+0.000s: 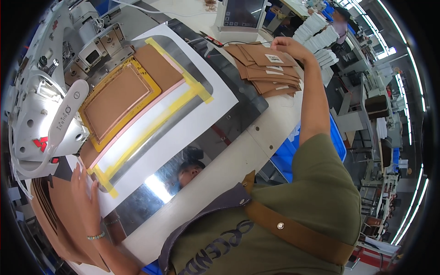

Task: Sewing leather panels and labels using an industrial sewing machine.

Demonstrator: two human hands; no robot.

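Observation:
My left hand [85,197] rests at the left corner of a white sheet [220,98], fingers stretched out, beside a flat template edged with yellow tape [151,142]. On the template lies a brown leather-like panel [160,66]. A yellow frame [151,85] sits over part of it, around a stitched or marked rectangle. My right arm reaches far right, where my right hand [291,48] has its fingers bent together at the far edge of the top brown piece with a white label [266,55]. That piece lies on a fanned pile of similar labelled pieces [275,87].
A white sewing machine head [50,119] stands at the left. Large brown sheets [68,215] lie near my left forearm. Small snips with red handles [213,40] and a screen [243,13] are at the back. A blue bin [337,142] stands below the table's right edge.

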